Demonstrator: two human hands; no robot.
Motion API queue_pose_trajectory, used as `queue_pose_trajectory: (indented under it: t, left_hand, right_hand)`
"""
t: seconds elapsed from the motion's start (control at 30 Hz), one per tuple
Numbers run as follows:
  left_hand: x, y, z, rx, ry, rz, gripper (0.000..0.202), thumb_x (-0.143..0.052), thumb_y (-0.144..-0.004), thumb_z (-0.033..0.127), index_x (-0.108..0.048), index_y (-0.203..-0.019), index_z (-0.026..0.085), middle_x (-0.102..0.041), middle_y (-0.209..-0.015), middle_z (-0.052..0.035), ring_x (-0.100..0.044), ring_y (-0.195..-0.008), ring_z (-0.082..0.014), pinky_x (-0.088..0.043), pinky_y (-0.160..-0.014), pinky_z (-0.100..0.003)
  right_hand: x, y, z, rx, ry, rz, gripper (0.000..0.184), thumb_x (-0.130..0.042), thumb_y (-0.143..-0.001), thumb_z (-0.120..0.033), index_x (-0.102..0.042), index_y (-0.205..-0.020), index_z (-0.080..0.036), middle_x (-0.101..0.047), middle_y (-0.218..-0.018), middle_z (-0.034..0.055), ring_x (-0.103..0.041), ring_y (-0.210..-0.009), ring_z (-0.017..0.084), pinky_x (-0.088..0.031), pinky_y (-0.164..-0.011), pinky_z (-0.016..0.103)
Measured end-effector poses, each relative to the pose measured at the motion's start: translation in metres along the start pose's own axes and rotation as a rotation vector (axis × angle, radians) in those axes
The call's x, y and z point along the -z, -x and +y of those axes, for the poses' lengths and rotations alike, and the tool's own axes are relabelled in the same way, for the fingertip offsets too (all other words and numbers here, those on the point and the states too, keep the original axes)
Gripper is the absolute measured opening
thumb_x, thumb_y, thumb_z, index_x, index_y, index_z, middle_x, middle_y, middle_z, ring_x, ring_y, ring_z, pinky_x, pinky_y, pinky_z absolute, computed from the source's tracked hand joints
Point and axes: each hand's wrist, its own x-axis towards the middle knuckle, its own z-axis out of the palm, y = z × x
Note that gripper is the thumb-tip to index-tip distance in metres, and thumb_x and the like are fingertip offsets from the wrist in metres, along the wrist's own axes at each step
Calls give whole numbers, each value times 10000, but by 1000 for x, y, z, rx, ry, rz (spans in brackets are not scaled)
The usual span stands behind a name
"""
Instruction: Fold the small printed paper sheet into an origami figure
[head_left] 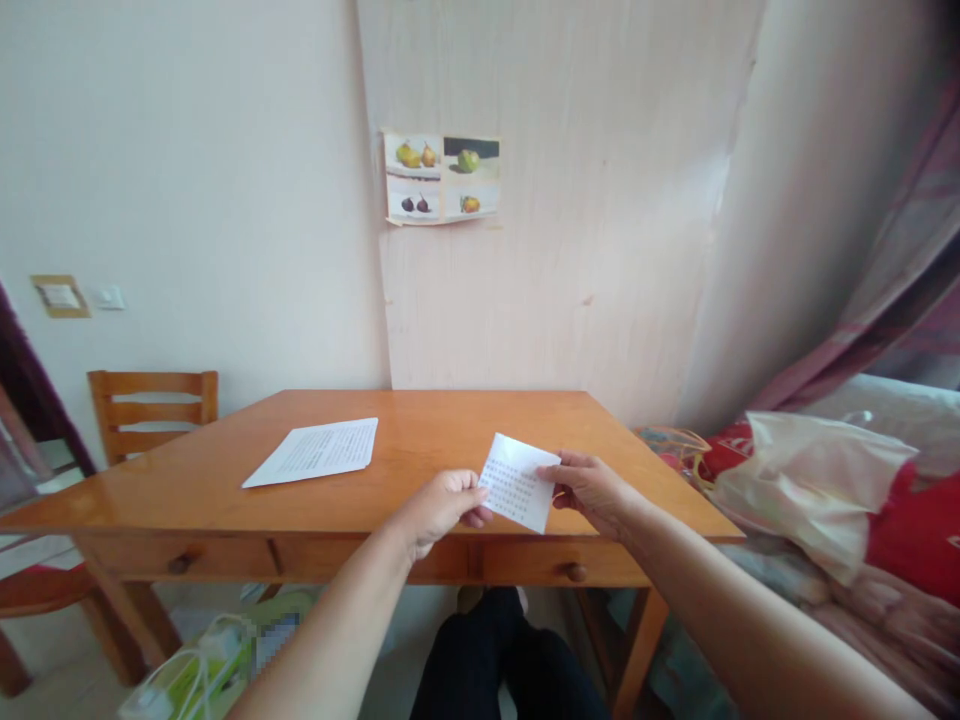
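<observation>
A small white sheet of paper (517, 482) with lines of dark print is held up tilted over the front edge of the wooden table (435, 430). My left hand (448, 503) pinches its left edge between thumb and fingers. On the opposite side, my right hand (589, 487) grips the right edge, thumb on the printed face. Whether the paper is folded or a single layer, I cannot tell. Left of my hands, a stack of printed sheets (319, 452) lies flat on the tabletop.
Drawers with round knobs (575, 572) run under the table's front edge. A wooden chair (154, 400) stands at the left. Plastic bags (810, 490) and red cloth are piled at the right. Cables (199, 670) lie low at the left. A fruit picture (442, 178) hangs on the wall.
</observation>
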Motion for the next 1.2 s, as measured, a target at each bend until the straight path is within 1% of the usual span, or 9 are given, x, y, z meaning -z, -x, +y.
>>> queue_pose_trajectory:
  t: [0.13,0.27,0.33,0.43,0.57,0.67,0.77,0.9,1.2]
  left_hand:
    - [16,-39,-5,-45,-9,61,265,-692,-796,415,-667,-823,152,-681,-809,-38,-598,-759,-150,-455,-743,-269]
    - [19,-64,-18,-42,-33,122,216,-646,-816,373,-631,-800,158,-631,-759,-12,-561,-715,-144,-434,-710,-270]
    - [15,-70,-25,-34,-58,135,180,-643,-815,335,-633,-795,156,-624,-754,-6,-551,-711,-147,-424,-707,-275]
    - [4,-78,-33,-23,-93,126,154,-651,-817,297,-649,-761,154,-598,-707,11,-512,-675,-139,-387,-666,-264]
    - [-12,-92,-40,-25,-91,137,150,-651,-836,273,-647,-748,152,-595,-703,14,-503,-678,-130,-373,-651,-249]
    - [-19,-102,-43,-20,-59,199,118,-635,-859,268,-643,-850,151,-611,-759,2,-525,-718,-131,-394,-666,-237]
    - [-23,-110,-46,6,-37,222,187,-605,-890,323,-623,-824,148,-585,-716,3,-506,-661,-123,-381,-610,-234]
    - [-23,-120,-51,38,-32,205,198,-612,-886,331,-622,-809,149,-572,-673,11,-492,-607,-112,-364,-565,-223]
    - [8,-145,-57,121,-117,92,189,-643,-863,315,-605,-765,159,-555,-606,28,-485,-522,-100,-341,-505,-208]
  right_hand:
    - [13,-21,7,-83,57,-60,152,-769,-682,-251,-660,-734,-158,-682,-667,28,-554,-543,112,-411,-525,229]
    - [14,-34,12,-152,146,-194,215,-762,-681,-276,-737,-853,-148,-730,-779,63,-590,-606,144,-404,-539,245]
    - [12,-43,10,-97,263,-206,274,-748,-739,-367,-754,-927,-168,-743,-859,70,-616,-695,170,-408,-577,256]
    - [10,-60,6,105,509,-9,278,-819,-677,-378,-767,-886,-202,-742,-873,67,-619,-798,215,-431,-657,293]
    - [11,-79,6,73,704,-196,237,-764,-729,-433,-767,-762,-198,-695,-695,41,-564,-642,185,-380,-578,293]
    - [16,-84,8,31,639,-149,284,-748,-737,-478,-750,-728,-194,-670,-652,32,-527,-588,164,-364,-554,291]
    - [20,-88,11,1,536,-93,322,-735,-750,-521,-755,-770,-200,-696,-706,45,-544,-611,169,-375,-570,295]
    - [25,-95,14,-68,494,-129,363,-733,-744,-562,-756,-755,-200,-715,-716,67,-577,-629,194,-403,-592,314]
    - [43,-113,25,-164,559,-263,377,-717,-764,-556,-732,-700,-185,-674,-641,38,-548,-596,161,-403,-599,292]
